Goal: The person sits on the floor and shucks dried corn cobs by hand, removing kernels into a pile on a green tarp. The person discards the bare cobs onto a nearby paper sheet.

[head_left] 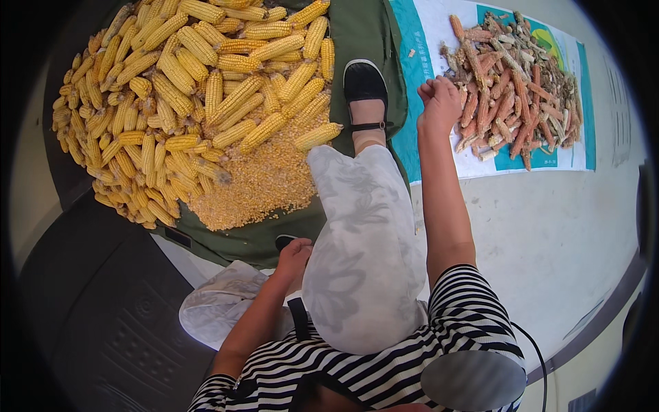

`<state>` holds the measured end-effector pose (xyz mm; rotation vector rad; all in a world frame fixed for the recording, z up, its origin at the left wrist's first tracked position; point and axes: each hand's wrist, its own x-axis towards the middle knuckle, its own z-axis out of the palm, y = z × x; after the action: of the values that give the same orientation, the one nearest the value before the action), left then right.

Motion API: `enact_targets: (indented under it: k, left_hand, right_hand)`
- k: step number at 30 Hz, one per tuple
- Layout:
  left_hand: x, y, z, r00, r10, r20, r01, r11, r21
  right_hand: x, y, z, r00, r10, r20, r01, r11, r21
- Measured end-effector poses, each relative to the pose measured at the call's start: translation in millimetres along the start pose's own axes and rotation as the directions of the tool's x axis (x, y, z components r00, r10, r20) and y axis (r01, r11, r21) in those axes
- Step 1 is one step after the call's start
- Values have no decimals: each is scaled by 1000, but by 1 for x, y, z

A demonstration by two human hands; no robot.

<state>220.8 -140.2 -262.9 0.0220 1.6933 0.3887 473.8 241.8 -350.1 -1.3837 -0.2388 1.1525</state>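
Note:
My right hand [441, 104] is stretched out at the left edge of a heap of stripped corncobs [504, 103], reddish and pale. Its fingers are curled together, and whatever they may hold is hidden. My left hand [295, 257] is low beside my knee, near the loose yellow corn kernels [257, 182]. Its fingers are bent closed too, and I cannot make out anything in them. A big pile of yellow corn ears [182, 82] lies at the left, behind and beside the kernels. One single ear [318, 136] rests close to my knee.
The ears and kernels lie on a dark green cloth [364, 27]. Under the bare cobs is a teal and white printed sheet [406, 123] on the pale floor [522, 226]. My black shoe [365, 81] stands between both heaps. A dark chair-like object [103, 295] is at the lower left.

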Motion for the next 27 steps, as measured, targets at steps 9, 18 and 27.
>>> enact_targets:
  k: [9, 18, 27]
  left_hand:
    - [-65, 92, -23, 954, 281, 104, -292, 950, 107]
    - [-141, 160, -122, 768, 603, -216, -561, 796, 229]
    - [-118, 151, -123, 801, 582, -139, -510, 785, 353]
  right_hand:
    - [18, -29, 119, 772, 38, 634, 338, 820, -462]
    - [36, 24, 166, 418, 640, 644, 905, -357, -233]
    - [22, 103, 168, 274, 709, 650, 818, 183, -544]
